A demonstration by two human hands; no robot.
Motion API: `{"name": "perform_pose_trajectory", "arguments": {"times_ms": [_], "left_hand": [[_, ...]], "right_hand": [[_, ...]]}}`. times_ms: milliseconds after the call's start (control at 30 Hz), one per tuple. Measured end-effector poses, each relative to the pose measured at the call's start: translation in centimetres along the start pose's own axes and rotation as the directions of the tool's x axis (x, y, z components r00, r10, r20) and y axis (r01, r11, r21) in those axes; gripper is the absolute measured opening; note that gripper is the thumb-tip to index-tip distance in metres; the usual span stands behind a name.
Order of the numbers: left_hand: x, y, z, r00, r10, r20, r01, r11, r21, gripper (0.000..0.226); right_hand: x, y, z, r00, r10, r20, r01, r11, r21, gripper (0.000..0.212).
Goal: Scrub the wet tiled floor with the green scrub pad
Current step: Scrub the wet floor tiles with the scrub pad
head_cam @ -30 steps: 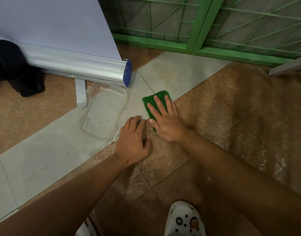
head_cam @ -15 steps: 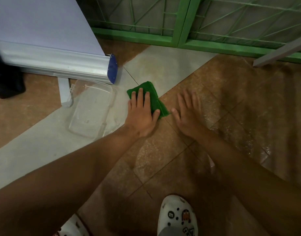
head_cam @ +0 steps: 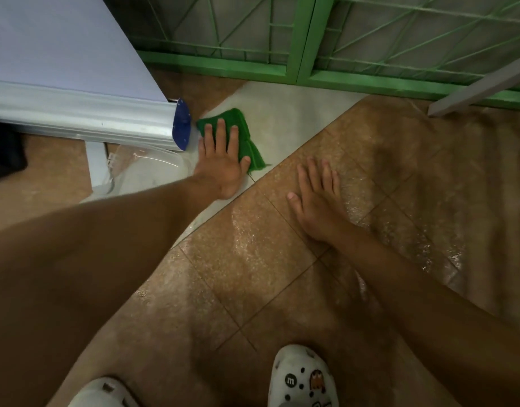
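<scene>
Nearest: white clogs [head_cam: 301, 380] at bottom edge. Next out, right hand [head_cam: 319, 201] lies flat on the wet brown tiles [head_cam: 252, 259], fingers straight, holding nothing; looks like a brace. Farther, left hand [head_cam: 223, 160] is the grip: fingers straight, pressing the green scrub pad [head_cam: 244, 133] onto the pale tile [head_cam: 288, 121]. Pad sits under and beyond the fingertips, long axis running far-left to near-right, just beside the banner stand's blue end cap [head_cam: 181, 127]. Left hand's nearer, so prob. next stroke goes right, away from the cap.

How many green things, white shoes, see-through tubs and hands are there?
Green things: 2, the green scrub pad and green metal gate
White shoes: 2
Clear tubs: 1
Hands: 2, left hand and right hand
Total: 7
</scene>
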State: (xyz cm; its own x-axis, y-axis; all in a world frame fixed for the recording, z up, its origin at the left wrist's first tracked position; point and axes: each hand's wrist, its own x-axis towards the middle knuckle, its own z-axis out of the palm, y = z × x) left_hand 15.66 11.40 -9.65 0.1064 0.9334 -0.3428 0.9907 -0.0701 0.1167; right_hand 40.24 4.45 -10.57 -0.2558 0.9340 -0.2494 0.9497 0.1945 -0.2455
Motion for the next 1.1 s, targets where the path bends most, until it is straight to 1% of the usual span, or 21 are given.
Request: {"name": "perform_pose_trajectory", "arguments": {"times_ms": [200, 367, 533, 633, 733, 833, 967, 1100], "left_hand": [[-6.3, 1.9, 2.2, 1.000, 0.008, -0.015, -0.009, 0.997, -0.072, 0.075], [-10.5, 2.4, 4.0, 0.999, 0.027, -0.038, -0.030, 0.997, -0.072, 0.075], [-7.2, 1.5, 2.9, 0.996, 0.061, -0.072, -0.065, 0.996, -0.058, 0.076], [-2.6, 0.9, 1.3, 0.996, 0.027, -0.085, -0.031, 0.999, -0.043, 0.075], [2.1, 0.1, -0.5, 0.998, 0.017, -0.057, -0.018, 1.000, -0.021, 0.076], [4.4, -0.9, -1.6, 0.999, 0.041, -0.012, -0.041, 0.999, 0.001, 0.076], [1.9, -0.3, -1.2, 0.997, 0.069, -0.019, -0.069, 0.998, 0.001, 0.074], [-4.0, 1.5, 0.6, 0.994, 0.111, -0.022, -0.112, 0.991, -0.072, 0.075]], "right_hand": [[-0.2, 0.0, -0.2, 1.000, -0.004, -0.009, 0.005, 0.999, 0.036, 0.070], [-0.2, -0.1, -0.1, 1.000, -0.002, -0.023, 0.003, 0.999, 0.039, 0.070], [0.0, 0.0, 0.3, 1.000, 0.002, -0.030, -0.001, 1.000, 0.021, 0.070], [-0.1, 0.1, 0.6, 0.999, 0.001, -0.042, -0.002, 1.000, -0.013, 0.070], [-0.1, 0.0, 0.5, 0.998, -0.004, -0.064, 0.001, 0.999, -0.052, 0.070], [-0.1, 0.0, 0.3, 0.998, -0.004, -0.061, 0.000, 0.998, -0.056, 0.069], [-0.2, 0.0, 0.3, 0.999, 0.000, -0.047, -0.003, 0.999, -0.054, 0.069], [-0.1, 0.1, 0.3, 1.000, -0.004, -0.026, 0.004, 1.000, -0.025, 0.071]]}}
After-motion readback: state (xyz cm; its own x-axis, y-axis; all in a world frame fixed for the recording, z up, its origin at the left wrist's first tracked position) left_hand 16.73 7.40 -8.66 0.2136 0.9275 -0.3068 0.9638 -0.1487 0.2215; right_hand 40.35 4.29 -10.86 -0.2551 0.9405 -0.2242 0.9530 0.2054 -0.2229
